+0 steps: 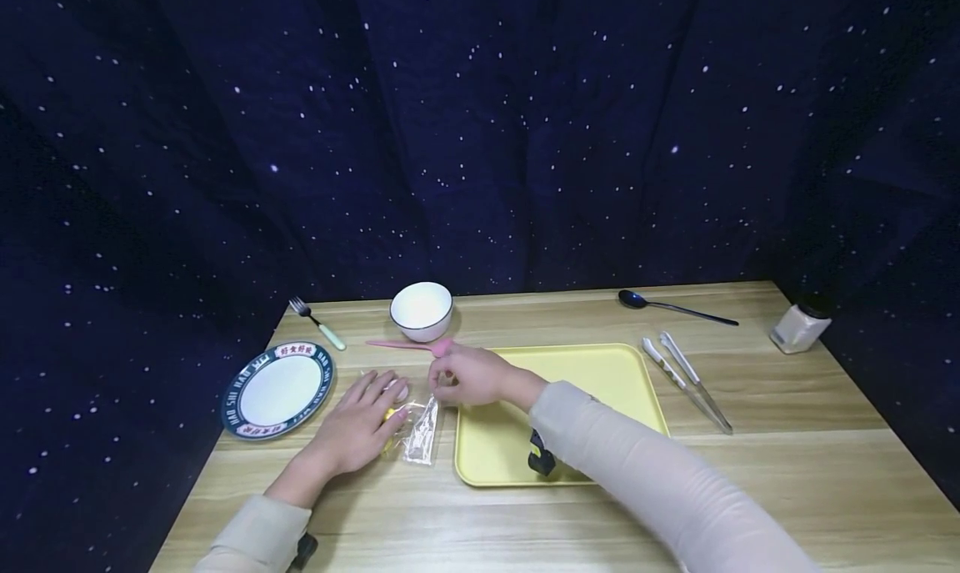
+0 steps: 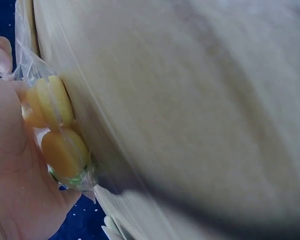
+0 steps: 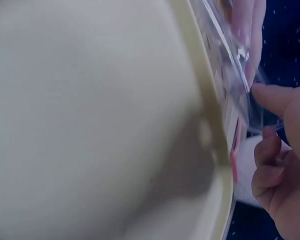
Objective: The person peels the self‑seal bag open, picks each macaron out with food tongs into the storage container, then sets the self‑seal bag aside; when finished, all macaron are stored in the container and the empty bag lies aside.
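A clear plastic bag (image 1: 422,433) lies on the table left of the yellow tray (image 1: 570,360). Round macarons (image 2: 57,102) in yellow and orange show through its film in the left wrist view, with a bit of green below them. My left hand (image 1: 363,423) rests over the bag with fingers spread and fairly straight, hiding part of it. At the bag's right edge, my right hand (image 1: 476,377) pinches the loose film between thumb and fingertips. Stretched film (image 3: 240,75) runs between both hands in the right wrist view.
A white bowl (image 1: 422,309) and pink spatula (image 1: 435,346) sit behind the hands. Left are a blue-rimmed plate (image 1: 324,373) and fork (image 1: 318,323). Tongs (image 1: 686,381), a black spoon (image 1: 667,304) and a jar (image 1: 798,327) lie right. A dark starry curtain (image 1: 480,139) hangs behind.
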